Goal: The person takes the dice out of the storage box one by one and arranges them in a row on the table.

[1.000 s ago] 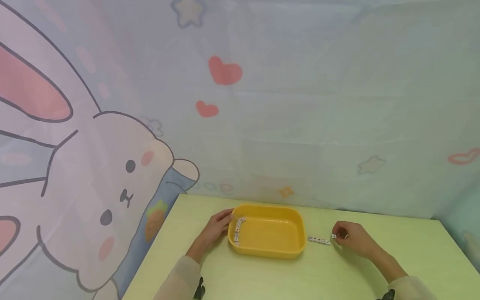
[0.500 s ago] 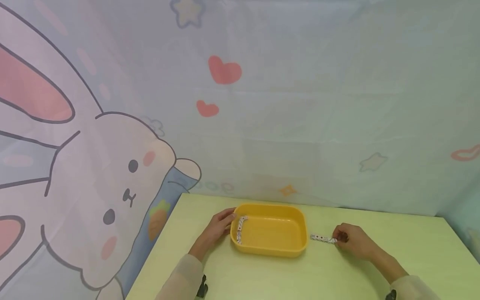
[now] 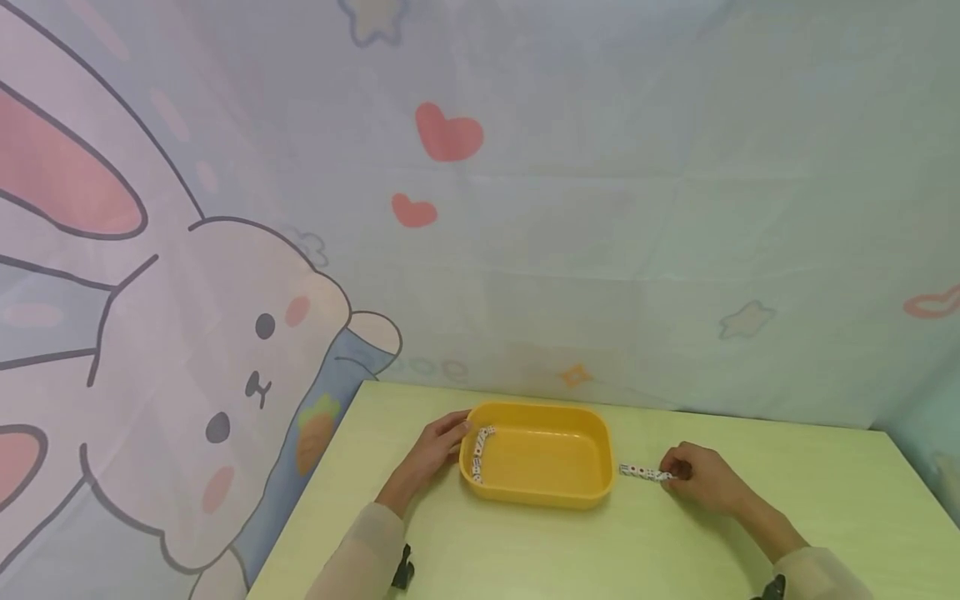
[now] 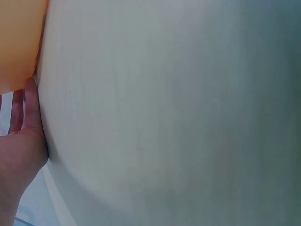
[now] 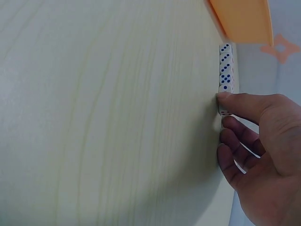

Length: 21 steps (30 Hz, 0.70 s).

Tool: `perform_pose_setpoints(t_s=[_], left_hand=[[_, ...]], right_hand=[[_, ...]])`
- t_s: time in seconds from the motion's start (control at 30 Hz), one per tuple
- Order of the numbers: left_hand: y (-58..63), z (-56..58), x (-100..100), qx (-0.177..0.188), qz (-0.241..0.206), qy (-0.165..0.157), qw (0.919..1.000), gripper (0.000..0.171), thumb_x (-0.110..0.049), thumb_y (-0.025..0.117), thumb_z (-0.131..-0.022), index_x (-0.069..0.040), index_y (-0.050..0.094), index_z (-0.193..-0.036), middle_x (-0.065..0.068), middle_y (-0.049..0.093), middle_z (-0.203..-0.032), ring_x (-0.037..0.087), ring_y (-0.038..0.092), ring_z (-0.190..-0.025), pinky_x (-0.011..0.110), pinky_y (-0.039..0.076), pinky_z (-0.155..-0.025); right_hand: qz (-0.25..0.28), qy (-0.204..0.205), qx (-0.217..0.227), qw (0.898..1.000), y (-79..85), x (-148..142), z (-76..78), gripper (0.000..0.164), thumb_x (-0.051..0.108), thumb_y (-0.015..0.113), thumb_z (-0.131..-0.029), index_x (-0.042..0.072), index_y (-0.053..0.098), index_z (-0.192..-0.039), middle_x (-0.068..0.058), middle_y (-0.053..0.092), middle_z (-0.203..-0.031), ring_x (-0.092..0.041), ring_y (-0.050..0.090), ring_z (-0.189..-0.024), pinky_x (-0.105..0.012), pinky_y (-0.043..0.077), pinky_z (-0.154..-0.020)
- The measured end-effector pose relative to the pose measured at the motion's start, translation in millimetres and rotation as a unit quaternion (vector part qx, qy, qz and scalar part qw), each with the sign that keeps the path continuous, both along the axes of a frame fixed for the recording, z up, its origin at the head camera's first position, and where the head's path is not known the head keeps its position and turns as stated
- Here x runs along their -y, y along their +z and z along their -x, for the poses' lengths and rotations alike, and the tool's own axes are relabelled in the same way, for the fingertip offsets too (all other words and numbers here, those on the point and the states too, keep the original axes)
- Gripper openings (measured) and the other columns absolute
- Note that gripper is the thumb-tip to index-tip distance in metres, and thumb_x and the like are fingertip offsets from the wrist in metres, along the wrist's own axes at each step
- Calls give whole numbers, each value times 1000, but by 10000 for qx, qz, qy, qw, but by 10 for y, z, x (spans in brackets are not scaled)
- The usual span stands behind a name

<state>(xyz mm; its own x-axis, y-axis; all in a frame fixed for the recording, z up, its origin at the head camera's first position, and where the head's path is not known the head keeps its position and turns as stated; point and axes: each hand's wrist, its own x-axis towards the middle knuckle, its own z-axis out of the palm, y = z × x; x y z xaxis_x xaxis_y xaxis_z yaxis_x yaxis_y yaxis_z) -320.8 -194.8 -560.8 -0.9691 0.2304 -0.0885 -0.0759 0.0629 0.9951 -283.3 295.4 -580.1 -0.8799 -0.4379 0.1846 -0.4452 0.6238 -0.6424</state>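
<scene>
A yellow tray stands on the table, with a bent line of white dice along the inside of its left wall. My left hand rests against the tray's left end; in the left wrist view its fairly straight fingers touch the outer wall. To the right of the tray, a straight row of dice with dark dots lies on the table. At the row's right end my right hand pinches a die, partly hidden by the thumb; this die lines up with the row.
The pale yellow-green table reaches back to a printed cloth backdrop. A large cartoon rabbit covers the backdrop's left part. The row's left end lies close to the tray's right wall.
My right hand has lowered a die from just above the table to the row's right end and still holds it there. My left hand stays at the tray.
</scene>
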Motion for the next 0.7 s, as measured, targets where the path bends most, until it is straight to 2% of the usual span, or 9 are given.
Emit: perform_pose_setpoints(t_s=[0.17,0.33,0.43,0.53,0.7], left_hand=[[4,-17,-8,-52,-10,-8,10000,48,-26,59,-111,-2,55,-152,21,56,-151,32,59,-132,39,58,-102],[6,-16,-6,-37,-16,9,10000,47,-25,59,-111,-2,56,-151,21,56,-152,31,59,-132,38,58,-101],[8,-19,-2,-31,7,-7,10000,47,-27,59,-111,-3,56,-151,20,57,-151,29,60,-130,37,59,-100],[15,-20,0,-13,12,-13,10000,47,-28,60,-111,-5,56,-152,18,58,-151,26,60,-128,36,59,-98],[11,-7,0,-43,-9,-47,10000,48,-27,59,-111,-3,55,-153,19,56,-152,26,61,-128,37,59,-99]], right_hand=[[-27,-27,-99,9999,21,19,-41,17,9,84,-90,9,72,-101,3,63,-92,-7,57,-82,-26,52,-69],[-2,-224,-376,9990,159,144,-46,24,11,86,-89,5,72,-108,-2,67,-100,-17,61,-88,-29,55,-73],[211,-471,-529,9973,287,290,-44,26,12,84,-92,5,72,-114,-6,69,-104,-21,63,-91,-30,56,-73],[489,-661,-756,9937,406,485,-26,26,13,84,-93,6,72,-116,-5,68,-105,-24,63,-92,-30,57,-73],[912,-548,-980,9895,562,882,17,25,12,83,-94,6,72,-116,-3,68,-107,-28,65,-95,-32,59,-75]])
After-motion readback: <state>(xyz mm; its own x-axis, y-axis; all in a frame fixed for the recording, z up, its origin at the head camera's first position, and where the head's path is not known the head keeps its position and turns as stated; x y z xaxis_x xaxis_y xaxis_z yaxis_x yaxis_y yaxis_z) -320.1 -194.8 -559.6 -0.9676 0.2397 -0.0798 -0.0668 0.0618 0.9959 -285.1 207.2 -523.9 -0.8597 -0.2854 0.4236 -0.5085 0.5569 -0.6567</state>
